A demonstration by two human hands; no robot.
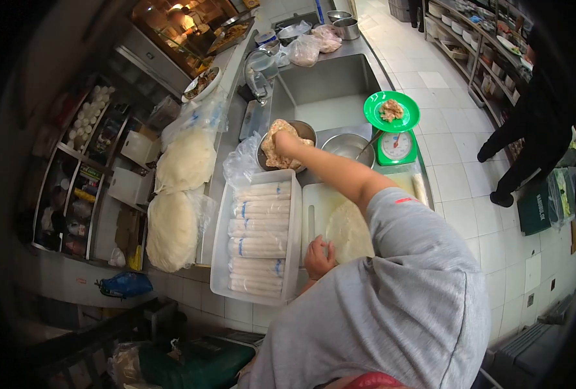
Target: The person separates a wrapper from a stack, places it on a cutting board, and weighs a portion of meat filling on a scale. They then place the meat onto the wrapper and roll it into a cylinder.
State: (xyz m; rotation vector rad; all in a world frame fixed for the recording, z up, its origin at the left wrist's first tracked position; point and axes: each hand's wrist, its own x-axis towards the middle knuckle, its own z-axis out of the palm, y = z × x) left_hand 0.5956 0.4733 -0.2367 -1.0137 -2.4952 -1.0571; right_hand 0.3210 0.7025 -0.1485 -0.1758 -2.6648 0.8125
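My right hand (285,142) reaches into a metal bowl (309,133) at the counter's edge, in a pale minced meat mixture (273,155). Its fingers are buried in the mixture and hidden. My left hand (319,257) rests by the left edge of a thin round wrapper sheet (349,233), fingers apart, on a white cutting board (309,194). Right of the bowl stands a metal pan (345,144) with a utensil handle in it. A green plate (373,110) with a lump of meat mixture (391,110) sits on a green scale (396,148).
A white plastic tub (217,259) holds several bagged pale rolls (259,227). To its left lie large pale stacks of sheets (179,230) in plastic. Beyond the bowl is a steel sink (327,78) with a faucet (255,78). A dark-clothed person (528,129) stands right, near shelves (456,39).
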